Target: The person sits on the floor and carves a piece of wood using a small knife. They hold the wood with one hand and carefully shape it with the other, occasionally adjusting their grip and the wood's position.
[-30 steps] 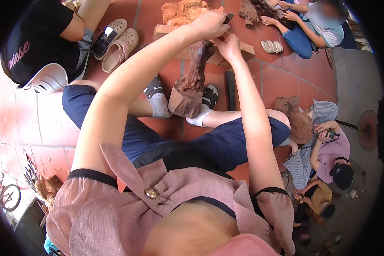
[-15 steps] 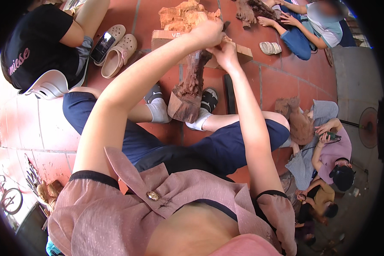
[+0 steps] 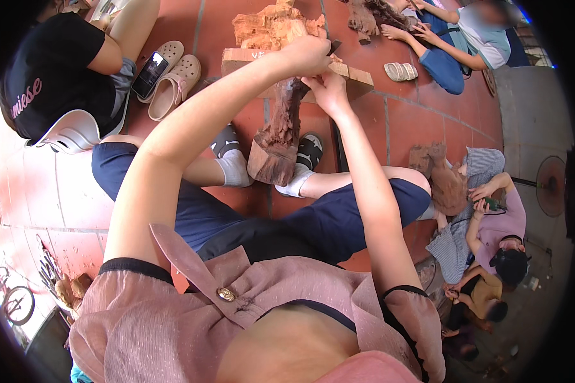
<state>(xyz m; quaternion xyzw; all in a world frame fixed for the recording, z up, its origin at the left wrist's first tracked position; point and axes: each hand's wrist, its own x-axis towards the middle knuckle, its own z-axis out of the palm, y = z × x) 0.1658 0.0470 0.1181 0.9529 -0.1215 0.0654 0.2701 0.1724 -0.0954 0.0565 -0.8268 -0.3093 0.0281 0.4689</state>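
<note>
The left hand [image 3: 308,55] curled round a dark tool [image 3: 334,46], the right hand [image 3: 328,93] (hold unclear) by gnarled wood [image 3: 282,124], near the timber block's edge [image 3: 238,62].

Dark wood piece [image 3: 280,131]: matt, heavily rough along its length — smoother at the flat-cut end. Orange carving [image 3: 268,29]: wood, jagged, matt. Timber block [image 3: 237,60]: flat, smooth faces. Floor tiles [image 3: 428,112]: smooth, slightly glossy. Blouse [image 3: 140,325]: thin cloth — button [image 3: 225,294] metallic, shiny.

Dark brown wood [image 3: 281,131], red tiles [image 3: 421,124]
</note>
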